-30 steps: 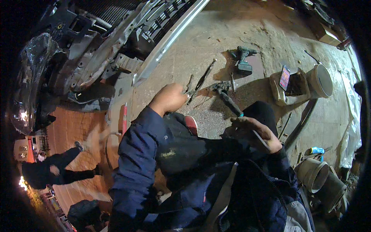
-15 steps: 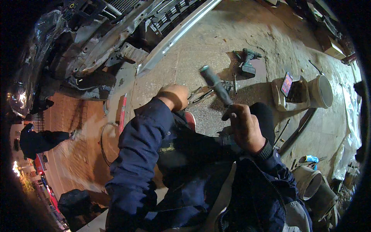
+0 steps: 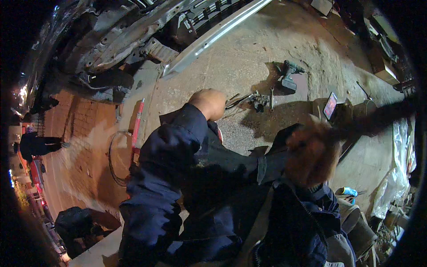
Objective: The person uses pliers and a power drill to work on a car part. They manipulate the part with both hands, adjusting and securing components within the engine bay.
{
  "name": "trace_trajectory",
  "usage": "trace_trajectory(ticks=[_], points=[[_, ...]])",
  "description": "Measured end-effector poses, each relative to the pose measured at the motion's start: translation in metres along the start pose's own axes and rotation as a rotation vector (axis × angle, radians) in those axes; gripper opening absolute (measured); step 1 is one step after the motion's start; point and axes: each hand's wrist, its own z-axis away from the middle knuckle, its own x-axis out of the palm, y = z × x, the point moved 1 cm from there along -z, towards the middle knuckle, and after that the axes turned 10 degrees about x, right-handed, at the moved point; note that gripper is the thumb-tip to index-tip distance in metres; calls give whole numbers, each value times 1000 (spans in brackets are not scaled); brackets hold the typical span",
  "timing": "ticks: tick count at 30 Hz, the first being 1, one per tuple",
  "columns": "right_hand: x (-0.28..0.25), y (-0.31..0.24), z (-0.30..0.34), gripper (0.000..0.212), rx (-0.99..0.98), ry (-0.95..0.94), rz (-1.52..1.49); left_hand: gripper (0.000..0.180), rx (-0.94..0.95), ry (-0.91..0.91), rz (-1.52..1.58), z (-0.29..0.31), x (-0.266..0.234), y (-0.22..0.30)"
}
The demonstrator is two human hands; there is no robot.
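My right hand [image 3: 311, 155] is wrapped round the handle of a hammer [image 3: 373, 121], smeared by motion, which points out to the right. In front of me my left hand [image 3: 209, 103] is closed in a fist low over the concrete; what it grips, if anything, is hidden by its fingers. Just right of that fist lie thin dark metal tools [image 3: 240, 100], perhaps pliers. Beside them is a wrench [image 3: 271, 99]. A cordless drill [image 3: 289, 78] rests on the floor a little farther off.
Stripped car parts [image 3: 133, 40] and a long metal rail [image 3: 218, 38] fill the far left. On the right are a phone [image 3: 330, 106] on a container, plastic sheeting [image 3: 393, 171] and a blue can [image 3: 348, 191]. A red bar [image 3: 137, 127] lies left; beyond it stands a person [image 3: 38, 146].
The hammer has swung from above the floor in front of me out to the right, and my right hand moved right with it. My left hand stays closed, nearly in place.
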Motion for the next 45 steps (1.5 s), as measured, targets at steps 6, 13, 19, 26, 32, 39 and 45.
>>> trace_trajectory(ticks=[6, 13, 19, 26, 32, 39, 45], points=[[19, 93, 0, 9, 129, -362, 793, 28, 18, 22, -39, -1, -4, 4], [-3, -14, -5, 26, -60, 122, 621, 28, -14, 8, 4, 8, -6, 3], [20, 85, -3, 11, 194, -380, 882, 28, 4, 13, -67, 2, 7, 3], [3, 84, -3, 8, 273, 105, 429, 43, 83, 160, 63, -6, 0, -15], [11, 124, -32, 28, 516, 76, 29, 36, 172, 288, 116, 12, -9, 2], [36, 131, -38, 25, 602, -14, -118, 31, 268, 294, 246, 26, -14, 13], [45, 125, -28, 25, 527, -19, -79, 30, 277, 271, 237, 22, -14, 12]])
